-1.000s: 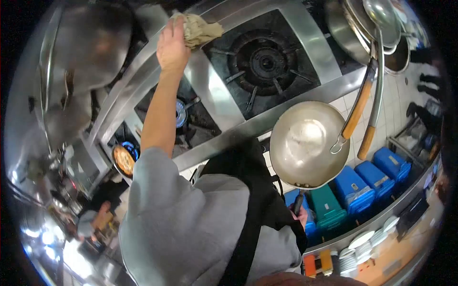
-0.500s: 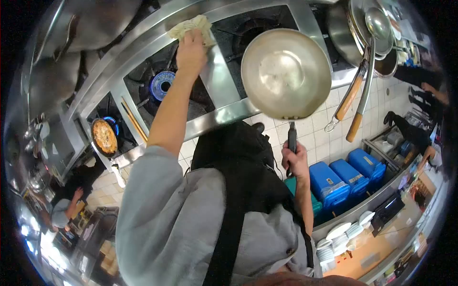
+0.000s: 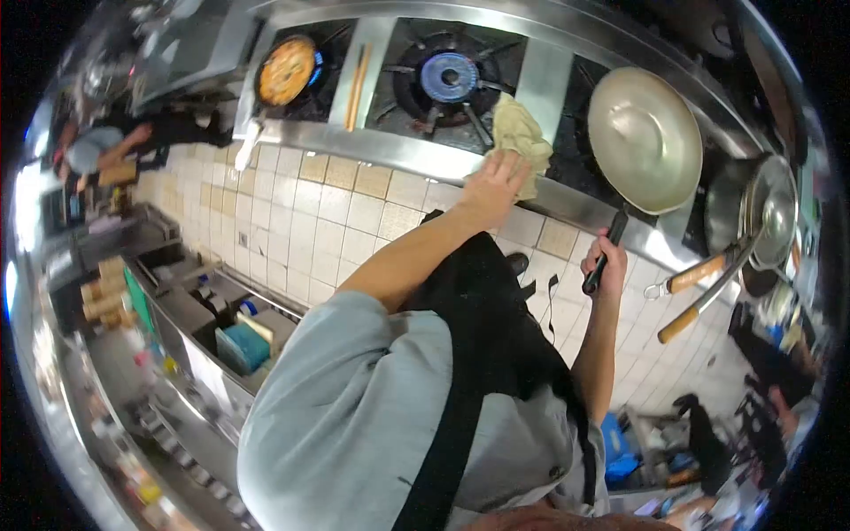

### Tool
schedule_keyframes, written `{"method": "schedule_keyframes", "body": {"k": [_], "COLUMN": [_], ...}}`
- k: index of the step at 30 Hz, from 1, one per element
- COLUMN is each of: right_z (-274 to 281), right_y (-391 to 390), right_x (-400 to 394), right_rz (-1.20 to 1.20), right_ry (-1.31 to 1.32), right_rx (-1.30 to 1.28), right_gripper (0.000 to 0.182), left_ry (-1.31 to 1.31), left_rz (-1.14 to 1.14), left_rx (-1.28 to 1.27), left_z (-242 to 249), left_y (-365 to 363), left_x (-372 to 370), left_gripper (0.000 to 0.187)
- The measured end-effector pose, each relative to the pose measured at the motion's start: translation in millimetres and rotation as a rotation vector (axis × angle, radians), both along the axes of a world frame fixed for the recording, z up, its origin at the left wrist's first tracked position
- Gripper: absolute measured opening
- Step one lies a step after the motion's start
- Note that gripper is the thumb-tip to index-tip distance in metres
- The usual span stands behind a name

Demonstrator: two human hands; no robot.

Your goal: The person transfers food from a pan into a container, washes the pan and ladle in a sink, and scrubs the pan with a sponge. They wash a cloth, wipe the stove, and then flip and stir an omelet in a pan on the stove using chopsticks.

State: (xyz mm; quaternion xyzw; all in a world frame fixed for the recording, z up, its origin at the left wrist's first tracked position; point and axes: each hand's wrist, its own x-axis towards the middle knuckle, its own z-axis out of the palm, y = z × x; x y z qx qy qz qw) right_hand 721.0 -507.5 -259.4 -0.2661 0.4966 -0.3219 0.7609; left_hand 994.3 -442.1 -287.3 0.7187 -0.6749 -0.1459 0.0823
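Note:
My left hand (image 3: pixel 498 181) presses a pale yellow cloth (image 3: pixel 521 137) against the steel strip at the stove's front, right of a burner (image 3: pixel 449 78) that shows a blue ring. Its fingers lie over the near end of the cloth. In my right hand (image 3: pixel 606 264) is the black handle of a deep, light-metal frying pan (image 3: pixel 645 137). The pan is tilted over the right-hand burner, and its inside looks bare. Whether its base touches the grate is hidden.
At the left, a small pan of food (image 3: pixel 287 73) sits over a blue flame. Chopsticks (image 3: pixel 357 87) lie on the strip beside it. Stacked pans and a ladle (image 3: pixel 761 221) have handles jutting out at the right. Other people (image 3: pixel 102 150) stand at both sides.
My left hand has drawn the cloth from the stove's back toward its front edge. The frying pan, held in my right hand, now appears over the right-hand burner. My view has turned.

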Motion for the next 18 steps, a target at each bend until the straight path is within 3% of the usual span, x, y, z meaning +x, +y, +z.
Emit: {"method": "schedule_keyframes", "body": {"k": [5, 10, 15, 18], "right_z": [-7, 7, 4, -9], "right_y": [8, 46, 84, 109], "right_x": [-23, -37, -48, -70], "right_rz": [0.018, 0.030, -0.411, -0.510], "right_ry": [-0.150, -0.175, -0.140, -0.114], "right_rx": [0.068, 0.106, 0.087, 0.074], "right_gripper": [0.045, 0.048, 0.045, 0.041], "left_ry": [-0.102, -0.080, 0.021, 0.067], "left_rz": [-0.002, 0.017, -0.112, -0.131], "left_rx": [-0.101, -0.184, -0.254, -0.290], "left_z": [-27, -18, -41, -34], "left_y": [-5, 1, 35, 75], "left_x": [-6, -1, 33, 75], "left_gripper": [0.066, 0.068, 0.056, 0.054]}}
